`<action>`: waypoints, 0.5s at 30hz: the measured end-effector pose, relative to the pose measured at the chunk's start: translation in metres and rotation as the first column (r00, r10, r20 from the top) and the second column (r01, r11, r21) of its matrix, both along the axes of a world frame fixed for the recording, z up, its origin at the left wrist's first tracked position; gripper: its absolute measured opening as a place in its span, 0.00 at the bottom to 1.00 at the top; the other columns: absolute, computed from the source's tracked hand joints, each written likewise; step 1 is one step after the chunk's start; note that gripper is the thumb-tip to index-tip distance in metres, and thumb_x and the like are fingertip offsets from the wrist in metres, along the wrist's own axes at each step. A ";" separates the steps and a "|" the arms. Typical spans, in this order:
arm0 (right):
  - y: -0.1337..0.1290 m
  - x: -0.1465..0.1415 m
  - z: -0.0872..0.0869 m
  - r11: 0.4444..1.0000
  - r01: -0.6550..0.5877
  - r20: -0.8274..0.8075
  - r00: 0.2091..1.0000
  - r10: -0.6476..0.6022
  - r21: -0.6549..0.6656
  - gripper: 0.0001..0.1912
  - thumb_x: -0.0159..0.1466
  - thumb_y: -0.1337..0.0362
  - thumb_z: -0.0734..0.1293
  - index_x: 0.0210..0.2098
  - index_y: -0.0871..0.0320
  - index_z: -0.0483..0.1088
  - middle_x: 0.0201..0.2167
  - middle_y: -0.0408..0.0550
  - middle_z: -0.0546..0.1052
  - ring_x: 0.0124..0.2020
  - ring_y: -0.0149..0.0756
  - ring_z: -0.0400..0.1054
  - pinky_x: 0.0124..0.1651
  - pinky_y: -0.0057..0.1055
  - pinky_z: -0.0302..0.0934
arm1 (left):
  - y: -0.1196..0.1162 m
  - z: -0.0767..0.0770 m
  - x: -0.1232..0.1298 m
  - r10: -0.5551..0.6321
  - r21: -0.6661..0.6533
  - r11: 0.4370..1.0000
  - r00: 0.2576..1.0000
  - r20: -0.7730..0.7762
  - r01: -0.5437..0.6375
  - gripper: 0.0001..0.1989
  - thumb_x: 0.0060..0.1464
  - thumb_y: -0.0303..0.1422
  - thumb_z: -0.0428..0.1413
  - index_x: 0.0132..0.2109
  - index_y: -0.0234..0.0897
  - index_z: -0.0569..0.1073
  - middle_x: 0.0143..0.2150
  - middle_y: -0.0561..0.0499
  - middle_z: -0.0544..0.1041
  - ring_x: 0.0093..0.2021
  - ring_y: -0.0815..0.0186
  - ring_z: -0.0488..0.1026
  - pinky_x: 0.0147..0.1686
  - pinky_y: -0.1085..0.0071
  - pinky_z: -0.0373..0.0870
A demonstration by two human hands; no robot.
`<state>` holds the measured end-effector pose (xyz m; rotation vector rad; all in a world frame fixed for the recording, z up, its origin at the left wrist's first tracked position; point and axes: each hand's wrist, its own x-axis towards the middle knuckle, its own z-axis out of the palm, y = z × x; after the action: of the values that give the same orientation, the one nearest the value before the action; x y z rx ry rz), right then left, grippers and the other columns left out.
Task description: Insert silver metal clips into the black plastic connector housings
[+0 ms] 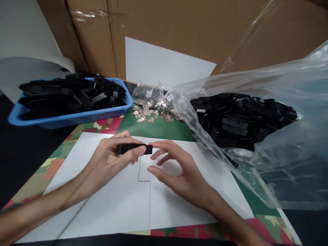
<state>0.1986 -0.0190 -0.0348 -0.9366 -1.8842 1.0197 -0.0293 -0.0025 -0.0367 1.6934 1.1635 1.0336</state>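
Above the white paper (112,205), my left hand (115,150) grips a small black plastic part (125,148), thumb in front and fingers behind. The part is a short block with a narrower right end; its exact kind I cannot make out. My right hand (176,167) is just to the right of it, fingers curved and spread apart from the thumb. Its index fingertip is at the part's right end, perhaps touching it. Nothing shows between the right thumb and fingers.
A blue basket (77,117) full of black plastic parts stands at the back left. Small metal pieces (146,111) lie heaped at the back middle. To the right, a clear plastic bag (289,171) holds more black parts (235,119). Cardboard (166,20) rises behind.
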 end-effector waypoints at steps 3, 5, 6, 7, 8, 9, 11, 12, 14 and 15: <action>-0.003 -0.008 -0.010 0.979 0.089 0.000 0.996 -0.091 0.183 0.20 0.70 0.70 0.70 0.60 0.51 0.70 0.52 0.50 0.76 0.46 0.35 0.74 0.43 0.33 0.75 | 0.003 -0.003 0.003 -0.001 -0.214 0.976 0.985 0.172 0.039 0.18 0.66 0.38 0.59 0.28 0.39 0.78 0.26 0.56 0.72 0.30 0.70 0.70 0.33 0.73 0.65; -0.003 -0.010 -0.013 0.967 0.121 0.012 0.992 -0.127 0.225 0.16 0.72 0.71 0.67 0.57 0.52 0.71 0.51 0.49 0.77 0.46 0.35 0.75 0.43 0.32 0.74 | 0.002 -0.005 0.005 -0.006 -0.261 0.963 0.978 0.211 0.062 0.20 0.67 0.39 0.58 0.26 0.38 0.76 0.27 0.56 0.72 0.30 0.70 0.69 0.33 0.71 0.63; -0.003 -0.010 -0.013 0.966 0.125 0.015 0.991 -0.131 0.225 0.15 0.72 0.72 0.66 0.56 0.52 0.71 0.51 0.49 0.77 0.46 0.34 0.75 0.43 0.32 0.74 | 0.001 -0.006 0.005 -0.008 -0.271 0.960 0.978 0.207 0.066 0.21 0.67 0.39 0.58 0.25 0.38 0.76 0.26 0.55 0.72 0.30 0.70 0.69 0.33 0.71 0.62; -0.003 -0.010 -0.012 0.970 0.123 0.017 0.991 -0.130 0.211 0.15 0.73 0.72 0.65 0.56 0.52 0.72 0.50 0.48 0.78 0.45 0.34 0.75 0.43 0.31 0.74 | 0.000 -0.006 0.005 -0.011 -0.278 0.958 0.980 0.200 0.068 0.21 0.67 0.39 0.58 0.25 0.37 0.75 0.26 0.55 0.71 0.29 0.70 0.68 0.32 0.70 0.61; -0.002 -0.009 -0.012 0.975 0.119 0.010 0.992 -0.124 0.189 0.14 0.72 0.72 0.66 0.55 0.53 0.72 0.49 0.48 0.78 0.45 0.33 0.75 0.43 0.30 0.74 | 0.000 -0.006 0.005 -0.015 -0.283 0.957 0.981 0.193 0.070 0.21 0.67 0.39 0.58 0.25 0.37 0.75 0.26 0.55 0.71 0.29 0.70 0.68 0.32 0.70 0.61; -0.002 -0.008 -0.011 0.981 0.114 -0.001 0.993 -0.116 0.157 0.13 0.72 0.71 0.67 0.54 0.53 0.73 0.49 0.47 0.78 0.44 0.33 0.76 0.42 0.29 0.74 | -0.001 -0.006 0.005 -0.020 -0.286 0.955 0.982 0.187 0.074 0.21 0.67 0.39 0.58 0.25 0.37 0.75 0.26 0.56 0.71 0.29 0.70 0.68 0.32 0.70 0.60; -0.002 -0.007 -0.009 0.991 0.098 -0.028 0.995 -0.096 0.090 0.14 0.69 0.69 0.71 0.53 0.53 0.74 0.46 0.46 0.79 0.41 0.32 0.76 0.39 0.27 0.74 | -0.001 -0.005 0.004 -0.032 -0.297 0.951 0.984 0.177 0.084 0.20 0.67 0.40 0.58 0.26 0.38 0.75 0.26 0.56 0.71 0.29 0.70 0.68 0.33 0.70 0.61; -0.002 -0.007 -0.008 0.993 0.095 -0.034 0.995 -0.093 0.069 0.15 0.68 0.69 0.72 0.53 0.54 0.74 0.46 0.46 0.79 0.40 0.32 0.77 0.37 0.27 0.73 | -0.001 -0.005 0.004 -0.038 -0.302 0.949 0.984 0.175 0.091 0.20 0.66 0.40 0.58 0.26 0.38 0.75 0.26 0.56 0.71 0.29 0.70 0.68 0.33 0.70 0.61; -0.002 -0.006 -0.008 0.993 0.109 -0.029 0.994 -0.107 0.047 0.14 0.67 0.68 0.73 0.52 0.54 0.75 0.45 0.46 0.79 0.39 0.32 0.76 0.36 0.26 0.73 | 0.000 -0.003 0.005 -0.054 -0.304 0.947 0.986 0.161 0.101 0.20 0.66 0.41 0.58 0.27 0.38 0.75 0.26 0.56 0.71 0.29 0.70 0.68 0.33 0.70 0.61; -0.002 -0.006 -0.007 0.992 0.122 -0.024 0.992 -0.122 0.035 0.13 0.68 0.67 0.73 0.51 0.54 0.76 0.44 0.46 0.79 0.38 0.31 0.76 0.36 0.26 0.73 | 0.000 -0.002 0.005 -0.057 -0.299 0.949 0.987 0.149 0.100 0.20 0.66 0.41 0.58 0.26 0.38 0.76 0.26 0.56 0.71 0.29 0.70 0.68 0.33 0.70 0.60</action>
<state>0.1926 -0.0215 -0.0421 -1.0026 -1.7982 0.9164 -0.0244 -0.0028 -0.0389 1.3903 1.0940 0.8572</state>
